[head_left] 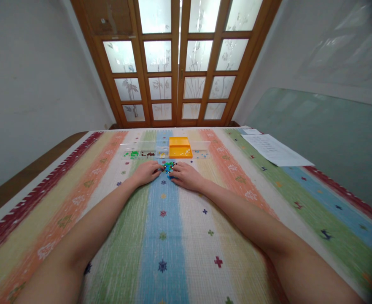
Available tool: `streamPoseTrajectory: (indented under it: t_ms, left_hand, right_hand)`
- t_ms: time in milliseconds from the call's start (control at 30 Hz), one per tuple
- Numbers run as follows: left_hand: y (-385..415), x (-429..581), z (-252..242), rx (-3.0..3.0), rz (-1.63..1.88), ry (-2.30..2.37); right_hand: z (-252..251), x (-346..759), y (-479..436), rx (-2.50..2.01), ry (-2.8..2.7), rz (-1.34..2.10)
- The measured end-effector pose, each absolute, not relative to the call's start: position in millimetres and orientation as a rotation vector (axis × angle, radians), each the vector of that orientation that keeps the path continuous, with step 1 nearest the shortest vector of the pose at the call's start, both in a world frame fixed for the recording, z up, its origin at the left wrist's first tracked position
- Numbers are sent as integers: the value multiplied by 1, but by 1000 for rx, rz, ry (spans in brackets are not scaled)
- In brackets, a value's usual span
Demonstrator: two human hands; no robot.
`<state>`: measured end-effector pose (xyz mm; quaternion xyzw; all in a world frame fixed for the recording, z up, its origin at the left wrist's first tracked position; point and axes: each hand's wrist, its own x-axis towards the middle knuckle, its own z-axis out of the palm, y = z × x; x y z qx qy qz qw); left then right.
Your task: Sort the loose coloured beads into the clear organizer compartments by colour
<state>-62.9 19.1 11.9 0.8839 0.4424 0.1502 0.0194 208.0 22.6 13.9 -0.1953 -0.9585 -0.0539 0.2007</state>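
Too small to count: coloured pieces (168, 167) between left hand (147, 172) and right hand (187, 175), partly hidden by fingers (177, 169). Illegible: print (259, 142) on paper sheet (289, 155). Cut off by bottom edge: both arms (100, 228), striped tablecloth (163, 247).

A loose, low heap of tiny blue, green, white and dark pieces (168, 167) lies on the tabletop (163, 228) between the left grip (148, 172) and the right grip (186, 174), its edges meeting the fingertips of both; single shapes are too small to tell. Just beyond the grips stand transparent, shallow plastic compartments (201, 145). Beyond the left grip they hold bright green pieces (134, 154), dark red pieces (150, 154) and, nearer the middle, a few yellow pieces (162, 154). Past the right grip lie scattered pale blue pieces (202, 154). An open, rectangular yellow plastic box (177, 152), ridged across its middle, sits flat just ahead of the right grip, with whitish pieces (187, 153) in its near part.
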Motion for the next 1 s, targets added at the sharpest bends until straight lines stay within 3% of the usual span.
streamPoseTrajectory:
  t_ms: [433,1000]
  left_hand:
    - [16,-51,12,2616,557,1545]
    - [39,-87,7,2276,816,1922]
  right_hand:
    - [9,209,25,-531,-2644,-172]
    - [-5,217,47,-835,-2242,268]
